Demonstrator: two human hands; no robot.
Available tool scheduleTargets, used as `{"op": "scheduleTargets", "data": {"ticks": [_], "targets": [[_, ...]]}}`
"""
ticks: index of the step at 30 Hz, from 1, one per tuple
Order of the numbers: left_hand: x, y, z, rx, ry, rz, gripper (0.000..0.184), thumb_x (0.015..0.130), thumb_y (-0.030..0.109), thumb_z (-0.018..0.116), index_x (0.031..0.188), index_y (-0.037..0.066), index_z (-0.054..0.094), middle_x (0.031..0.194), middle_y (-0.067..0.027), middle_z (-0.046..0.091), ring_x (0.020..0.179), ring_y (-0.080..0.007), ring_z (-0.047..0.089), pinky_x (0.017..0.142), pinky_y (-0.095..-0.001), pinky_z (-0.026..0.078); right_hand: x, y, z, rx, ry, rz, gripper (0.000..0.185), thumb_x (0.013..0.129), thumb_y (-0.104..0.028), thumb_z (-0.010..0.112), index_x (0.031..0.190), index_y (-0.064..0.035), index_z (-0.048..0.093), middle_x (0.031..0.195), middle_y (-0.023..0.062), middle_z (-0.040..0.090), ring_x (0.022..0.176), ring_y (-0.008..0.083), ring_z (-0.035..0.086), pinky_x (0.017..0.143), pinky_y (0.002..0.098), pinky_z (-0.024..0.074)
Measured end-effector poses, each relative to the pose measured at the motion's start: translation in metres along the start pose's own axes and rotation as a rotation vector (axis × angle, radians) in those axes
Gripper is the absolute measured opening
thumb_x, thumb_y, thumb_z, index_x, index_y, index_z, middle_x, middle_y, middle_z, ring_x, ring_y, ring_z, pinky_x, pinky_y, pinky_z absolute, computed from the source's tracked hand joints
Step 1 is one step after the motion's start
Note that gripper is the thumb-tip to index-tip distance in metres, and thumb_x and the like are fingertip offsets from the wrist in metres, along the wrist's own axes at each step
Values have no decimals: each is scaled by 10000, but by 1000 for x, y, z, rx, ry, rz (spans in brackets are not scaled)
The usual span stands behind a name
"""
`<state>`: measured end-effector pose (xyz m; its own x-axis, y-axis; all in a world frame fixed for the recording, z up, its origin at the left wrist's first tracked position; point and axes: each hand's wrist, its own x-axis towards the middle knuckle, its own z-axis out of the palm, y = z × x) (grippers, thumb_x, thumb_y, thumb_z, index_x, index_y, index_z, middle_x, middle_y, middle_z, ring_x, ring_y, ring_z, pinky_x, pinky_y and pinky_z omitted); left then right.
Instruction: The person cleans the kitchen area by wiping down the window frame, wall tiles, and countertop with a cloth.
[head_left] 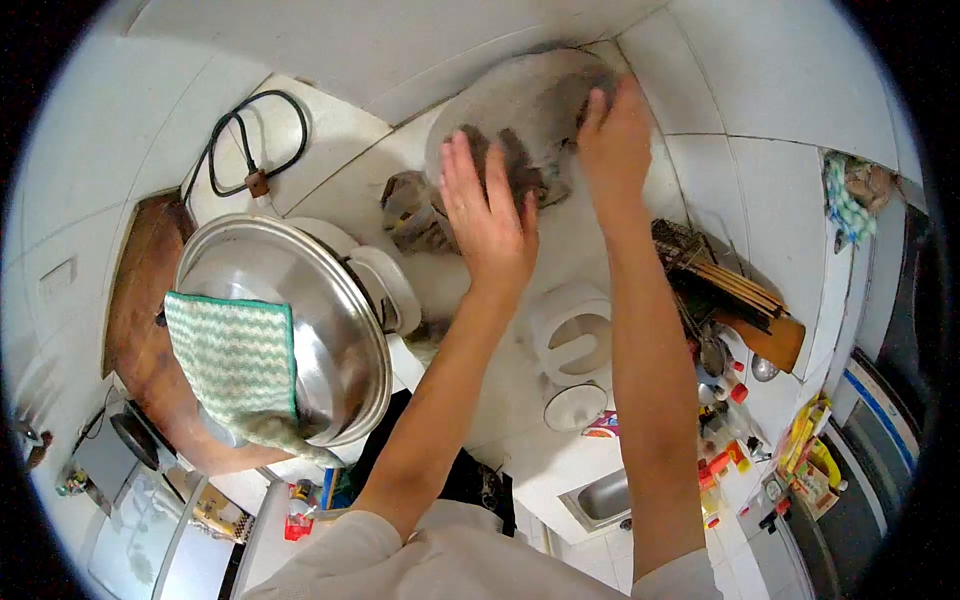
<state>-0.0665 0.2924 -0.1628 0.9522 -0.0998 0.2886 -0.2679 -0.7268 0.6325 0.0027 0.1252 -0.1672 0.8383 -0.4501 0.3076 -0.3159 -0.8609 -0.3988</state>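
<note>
A rounded, greyish, cloth-like sack (500, 105) with dark patches lies on the white tiled counter against the back wall. I cannot make out exactly what it is. My left hand (490, 215) rests over its near side with the fingers spread. At its right end is my right hand (615, 150), slightly blurred, thumb and fingers apart. A crumpled, dark, see-through plastic bag (410, 212) sits just left of my left hand. Between my forearms stands a white plastic container with a handle (570, 330).
At left, a large steel pot (345, 340) carries a striped green-and-white cloth (235, 350) on its lid, above a brown wooden board (145, 270). A black cable (212, 150) lies behind. Chopsticks (725, 275), bottles and a small sink (600, 498) are at right.
</note>
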Motion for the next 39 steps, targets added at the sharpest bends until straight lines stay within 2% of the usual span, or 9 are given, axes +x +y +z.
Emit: {"op": "scheduleTargets", "data": {"ticks": [2, 8, 14, 20, 24, 28, 31, 34, 39], "targets": [[-9, -2, 4, -93, -107, 6, 550, 818, 59, 768, 1319, -51, 570, 1502, -263, 466, 1404, -480, 422, 1159, -568, 361, -6, -8, -7, -77, -245, 80, 445, 1046, -320, 572, 1308, 37, 610, 1300, 267, 620, 1157, 441, 627, 971, 504, 516], [-8, -35, 22, 249, -132, -115, 616, 933, 226, 695, 1446, -57, 507, 1569, -214, 448, 1448, -454, 387, 1170, -551, 364, -30, -9, 65, -197, -106, -95, 663, 1044, -408, 539, 1459, 106, 477, 1567, 323, 402, 1458, 478, 374, 1215, 534, 316], [-42, -59, 20, 348, -222, 19, 533, 961, 167, 617, 1457, -7, 533, 1576, -146, 483, 1462, -378, 419, 1211, -554, 302, -69, -9, 69, -172, -227, -105, 737, 1043, -392, 515, 1526, 140, 352, 1612, 319, 337, 1511, 456, 300, 1262, 551, 204], [-74, -54, 7, 313, -248, 94, 463, 949, 149, 618, 1399, 43, 614, 1549, -76, 540, 1431, -298, 494, 1170, -491, 368, -99, 8, 30, -385, -316, -12, 758, 1040, -431, 485, 1508, 156, 377, 1598, 340, 351, 1502, 473, 308, 1274, 546, 152], [-30, -57, 41, 285, -100, 71, 436, 964, 167, 601, 1392, 90, 633, 1511, -59, 580, 1418, -282, 512, 1172, -491, 367, -17, 21, 80, -370, -198, 145, 772, 1038, -463, 442, 1482, 168, 408, 1533, 373, 422, 1480, 483, 344, 1269, 549, 160], [-8, -50, 67, 338, -41, -45, 419, 993, 206, 571, 1395, 113, 639, 1491, -59, 600, 1434, -286, 499, 1193, -508, 333, 18, 20, 112, -425, -16, 38, 709, 1014, -413, 468, 1438, 156, 469, 1471, 365, 496, 1447, 472, 396, 1256, 567, 185], [-7, -49, 67, 370, -46, -43, 418, 1002, 224, 560, 1391, 89, 632, 1502, -74, 590, 1453, -289, 478, 1203, -506, 320, 20, 25, 115, -198, -21, -77, 617, 962, -327, 542, 1388, 118, 538, 1441, 329, 539, 1422, 465, 429, 1246, 559, 229], [-11, -53, 67, 368, -74, 5, 423, 999, 212, 555, 1388, 59, 620, 1498, -102, 586, 1464, -305, 461, 1212, -516, 306, -14, 23, 92, -5, -133, -384, 548, 905, -230, 601, 1356, 81, 582, 1437, 282, 560, 1394, 429, 475, 1228, 524, 303], [-92, -83, 21, 390, -197, 35, 451, 997, 186, 521, 1418, 30, 571, 1513, -146, 544, 1464, -369, 435, 1220, -574, 272, -95, 4, 49, 370, -410, -629, 513, 850, -110, 621, 1336, 55, 612, 1411, 222, 602, 1368, 358, 529, 1205, 467, 374]]}}
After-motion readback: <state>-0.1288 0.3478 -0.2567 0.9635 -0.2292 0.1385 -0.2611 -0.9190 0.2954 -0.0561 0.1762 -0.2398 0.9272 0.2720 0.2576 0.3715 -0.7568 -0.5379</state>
